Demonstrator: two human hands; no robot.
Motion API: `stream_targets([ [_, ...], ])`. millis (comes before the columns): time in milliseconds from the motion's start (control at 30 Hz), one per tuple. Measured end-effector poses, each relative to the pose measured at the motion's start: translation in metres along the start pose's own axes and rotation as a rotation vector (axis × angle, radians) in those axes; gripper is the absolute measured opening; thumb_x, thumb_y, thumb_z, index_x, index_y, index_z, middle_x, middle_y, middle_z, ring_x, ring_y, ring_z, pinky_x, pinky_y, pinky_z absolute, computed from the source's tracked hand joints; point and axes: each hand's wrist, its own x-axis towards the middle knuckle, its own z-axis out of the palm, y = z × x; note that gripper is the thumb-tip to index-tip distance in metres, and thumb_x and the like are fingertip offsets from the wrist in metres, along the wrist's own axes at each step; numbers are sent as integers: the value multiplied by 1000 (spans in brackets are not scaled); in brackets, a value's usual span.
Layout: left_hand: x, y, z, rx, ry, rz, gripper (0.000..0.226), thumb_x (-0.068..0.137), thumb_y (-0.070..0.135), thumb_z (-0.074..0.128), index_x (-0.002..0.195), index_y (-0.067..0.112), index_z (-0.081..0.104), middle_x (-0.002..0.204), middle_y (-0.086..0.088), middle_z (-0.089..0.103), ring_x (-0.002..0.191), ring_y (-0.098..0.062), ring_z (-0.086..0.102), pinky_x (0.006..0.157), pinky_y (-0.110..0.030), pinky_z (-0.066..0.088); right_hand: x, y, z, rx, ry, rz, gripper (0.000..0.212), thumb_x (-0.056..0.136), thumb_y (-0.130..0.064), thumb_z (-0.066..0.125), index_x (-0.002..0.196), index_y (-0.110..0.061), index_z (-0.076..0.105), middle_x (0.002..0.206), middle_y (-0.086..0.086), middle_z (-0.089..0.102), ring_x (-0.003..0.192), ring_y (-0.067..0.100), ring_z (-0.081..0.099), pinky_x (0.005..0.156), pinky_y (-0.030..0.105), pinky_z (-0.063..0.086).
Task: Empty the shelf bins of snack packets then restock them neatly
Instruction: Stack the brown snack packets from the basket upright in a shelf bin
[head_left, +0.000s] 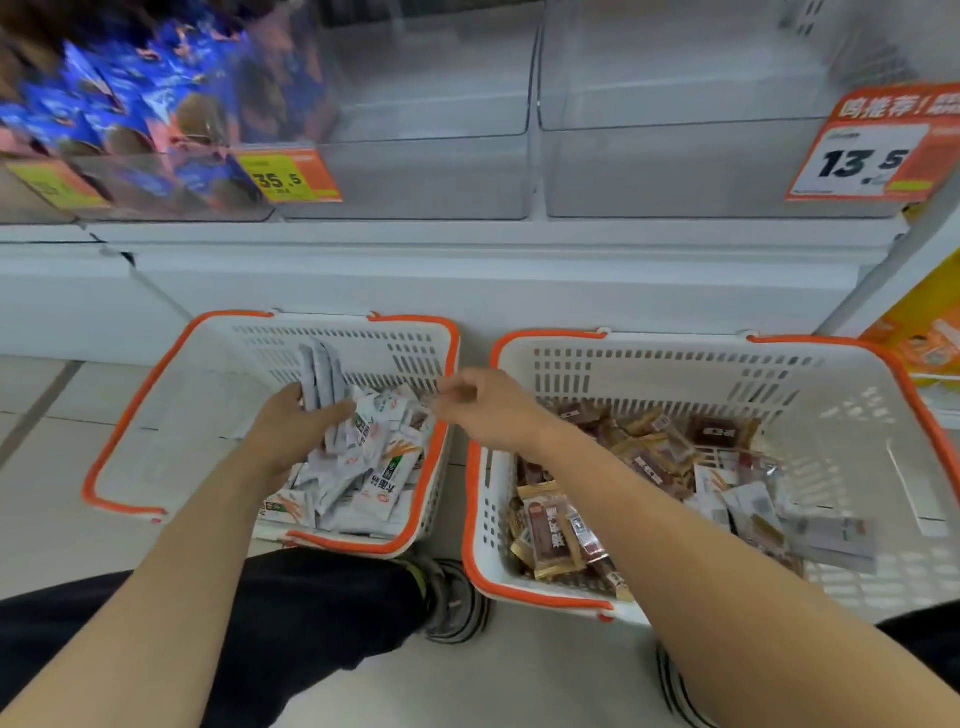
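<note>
Blurred and cropped bits
The right hand (480, 410) is motion-smeared, perhaps pinching something; the blue packets (130, 104) run off-frame.

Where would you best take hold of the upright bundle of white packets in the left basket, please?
Take the white packets by their lower half, where the left hand already grips them. They stand on end against the left basket back wall, so come from above and the near side, with the grip across their flat faces. The right hand could steady the tops.
</note>
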Motion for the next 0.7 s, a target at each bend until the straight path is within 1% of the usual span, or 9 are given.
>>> stream_targets([
  [67,-2,-7,9,113,-37,-12,60,91,31,72,144,16,48,135,-12,58,115,-30,59,97,-45,49,-4,15,-21,-51,17,14,39,100,-35,60,134,-15,59,130,0,60,119,17,58,96,30,46],
  [200,-9,0,51,264,-38,150,57,93,30,69,144,14,49,144,-6,51,131,-26,50,89,-29,47,-20,65,-85,-248,146,106,31,100,-30,61,127,-15,63,119,-4,62,108,12,56,93,25,39],
  [300,-22,20,91,231,44,347,29,93,25,67,120,15,65,117,-1,68,111,-18,63,89,-27,45,-42,119,-134,-366,202,282,23,97,-32,64,115,-17,66,108,-1,65,99,18,59,88,29,43],
  [367,-37,35,123,212,23,465,10,94,21,63,104,20,67,92,7,68,83,-7,64,72,-20,46,-60,154,-159,-449,188,423,18,92,-30,69,101,-15,67,97,4,67,95,25,62,82,32,48],
  [433,-56,48,165,280,-154,544,6,97,21,60,100,25,64,86,11,64,70,-2,58,60,-11,42,-78,185,-179,-572,146,567,31,88,-27,74,110,-7,69,109,14,69,105,31,64,89,38,51],
  [500,-70,53,208,374,-410,572,5,98,26,60,102,27,63,89,13,64,73,-1,58,63,-10,43,-95,207,-189,-677,55,682,57,85,-27,79,135,-10,59,135,11,60,122,29,56,101,35,45],
  [533,-74,52,231,417,-527,565,7,98,28,60,103,26,64,91,13,64,77,-2,59,67,-15,45,-103,217,-193,-691,25,701,69,82,-25,82,143,-13,53,142,10,54,126,28,53,101,32,42],
  [600,-78,48,275,513,-682,563,15,98,30,60,110,22,65,101,9,64,90,-9,61,76,-23,47,-112,236,-199,-669,16,660,88,73,-23,89,149,-18,44,149,9,45,131,28,48,100,30,40],
  [700,-75,38,334,597,-790,585,28,97,30,60,121,15,62,117,-2,61,101,-14,55,83,-26,42,-116,269,-198,-619,18,596,111,66,-29,93,157,-22,29,159,7,29,139,29,40,112,35,35],
])
